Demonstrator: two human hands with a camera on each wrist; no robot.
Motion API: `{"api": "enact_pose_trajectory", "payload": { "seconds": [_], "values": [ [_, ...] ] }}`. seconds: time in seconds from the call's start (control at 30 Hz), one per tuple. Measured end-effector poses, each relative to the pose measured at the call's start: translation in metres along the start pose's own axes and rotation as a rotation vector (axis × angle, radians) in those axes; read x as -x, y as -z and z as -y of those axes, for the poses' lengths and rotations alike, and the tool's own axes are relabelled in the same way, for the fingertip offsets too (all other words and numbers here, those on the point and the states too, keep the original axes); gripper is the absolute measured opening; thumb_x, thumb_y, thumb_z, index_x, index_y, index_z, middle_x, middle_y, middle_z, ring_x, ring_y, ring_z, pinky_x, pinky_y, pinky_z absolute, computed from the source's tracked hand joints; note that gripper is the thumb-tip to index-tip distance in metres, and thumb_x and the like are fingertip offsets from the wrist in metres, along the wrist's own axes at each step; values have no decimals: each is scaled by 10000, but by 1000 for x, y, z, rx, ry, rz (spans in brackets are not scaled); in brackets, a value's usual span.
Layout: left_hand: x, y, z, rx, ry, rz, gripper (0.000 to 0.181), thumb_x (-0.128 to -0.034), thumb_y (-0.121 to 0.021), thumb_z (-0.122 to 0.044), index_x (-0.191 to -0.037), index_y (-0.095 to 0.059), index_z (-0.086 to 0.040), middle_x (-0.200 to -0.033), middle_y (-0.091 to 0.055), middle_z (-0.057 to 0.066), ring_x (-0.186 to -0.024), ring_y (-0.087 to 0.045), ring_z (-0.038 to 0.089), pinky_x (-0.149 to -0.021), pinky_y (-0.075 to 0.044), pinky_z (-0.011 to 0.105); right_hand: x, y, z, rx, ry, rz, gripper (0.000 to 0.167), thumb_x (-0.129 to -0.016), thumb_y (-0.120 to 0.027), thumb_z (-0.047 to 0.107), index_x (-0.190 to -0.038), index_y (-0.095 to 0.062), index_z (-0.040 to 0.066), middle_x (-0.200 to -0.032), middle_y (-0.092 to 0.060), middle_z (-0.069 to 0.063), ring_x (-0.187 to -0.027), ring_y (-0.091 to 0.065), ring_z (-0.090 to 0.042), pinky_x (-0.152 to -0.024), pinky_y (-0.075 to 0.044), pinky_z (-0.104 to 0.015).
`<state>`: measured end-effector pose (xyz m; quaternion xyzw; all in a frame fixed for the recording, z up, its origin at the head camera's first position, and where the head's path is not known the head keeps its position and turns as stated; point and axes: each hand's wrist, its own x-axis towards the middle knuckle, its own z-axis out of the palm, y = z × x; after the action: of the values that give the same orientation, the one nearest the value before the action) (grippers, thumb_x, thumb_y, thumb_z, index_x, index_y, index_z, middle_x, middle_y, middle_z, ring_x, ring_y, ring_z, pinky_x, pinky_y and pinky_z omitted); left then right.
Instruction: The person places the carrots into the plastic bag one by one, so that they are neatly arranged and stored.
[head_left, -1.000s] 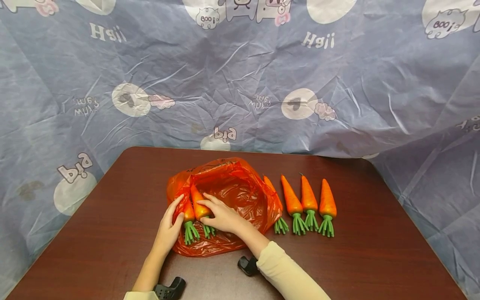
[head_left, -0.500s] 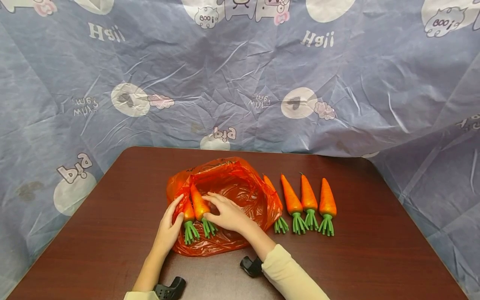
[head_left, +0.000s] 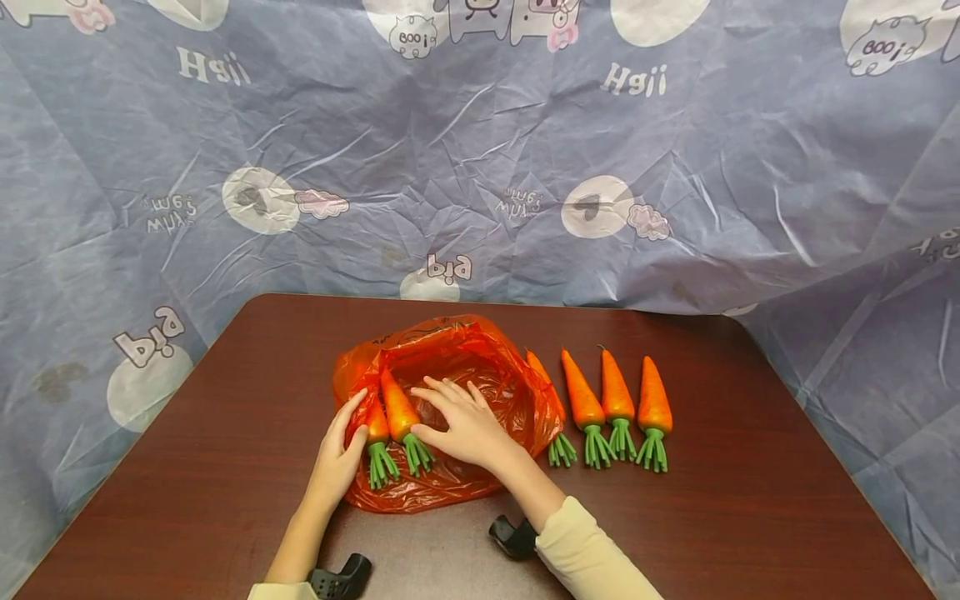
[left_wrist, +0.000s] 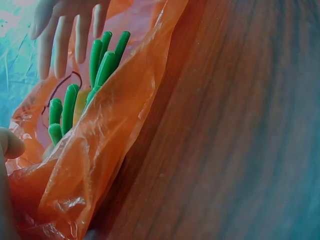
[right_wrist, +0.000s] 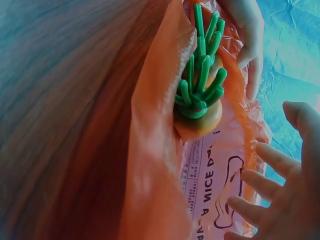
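A red-orange plastic bag [head_left: 442, 492] lies with its mouth toward me on the table. Two carrots with green stalks lie side by side at the left of its mouth: the left carrot [head_left: 377, 429] and the right carrot [head_left: 399, 408]. My left hand [head_left: 333, 458] holds the bag's left edge beside the left carrot, the edge between thumb and fingers. Over the mouth, just right of the right carrot, is my right hand [head_left: 468, 425], fingers spread and holding nothing. In the right wrist view its fingers stand apart from both carrots [right_wrist: 200, 120].
Right of the bag lie several more carrots [head_left: 581, 392] in a row, the nearest partly behind the bag's edge. A brown wooden table [head_left: 750, 500] carries everything. Behind it hangs a printed blue-grey cloth [head_left: 480, 150].
My right hand has let go of the right carrot and drawn back to the right, its fingers spreading. The left hand and the bag stay where they were.
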<state>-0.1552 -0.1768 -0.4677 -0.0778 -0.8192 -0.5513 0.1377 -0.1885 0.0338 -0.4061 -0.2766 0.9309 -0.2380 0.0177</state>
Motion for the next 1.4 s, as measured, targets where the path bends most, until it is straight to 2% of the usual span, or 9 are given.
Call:
{"api": "enact_pose_trajectory", "payload": {
  "seconds": [0.17,0.5,0.83,1.07,1.4],
  "values": [
    [0,0,0,1,2,1,453,-933,-467,-105,-1372,-383,-172,-1421,-356,133,-1284,-334,290,-1045,-263,560,6,6,-1,36,12,-14,551,-858,-488,528,-1366,-385,340,-1481,-300,51,-1383,-229,-226,-1122,-94,-524],
    [1,0,-1,-10,9,-5,480,-917,-472,-68,-1375,-379,-175,-1420,-352,146,-1288,-330,277,-1048,-266,533,18,17,1,88,59,-61,560,-859,-471,538,-1369,-387,322,-1496,-264,56,-1392,-198,-184,-1128,-63,-511],
    [0,0,-2,-9,9,-13,480,-912,-480,-69,-1371,-387,-171,-1415,-366,131,-1285,-335,246,-1045,-267,509,32,28,-4,139,77,-157,560,-847,-486,531,-1354,-415,305,-1498,-259,40,-1382,-228,-213,-1117,-89,-534],
    [0,0,0,0,-7,-7,482,-912,-473,-58,-1375,-379,-156,-1417,-349,165,-1299,-311,313,-1049,-246,562,43,36,-10,144,74,-202,545,-844,-518,497,-1340,-440,285,-1486,-292,15,-1369,-258,-235,-1099,-116,-565],
    [1,1,0,-1,-13,-7,479,-916,-471,-68,-1377,-377,-159,-1421,-346,166,-1307,-301,321,-1047,-238,575,60,44,-24,144,37,-259,537,-829,-544,490,-1319,-469,285,-1467,-330,-1,-1362,-274,-248,-1109,-76,-535]
  ]
}}
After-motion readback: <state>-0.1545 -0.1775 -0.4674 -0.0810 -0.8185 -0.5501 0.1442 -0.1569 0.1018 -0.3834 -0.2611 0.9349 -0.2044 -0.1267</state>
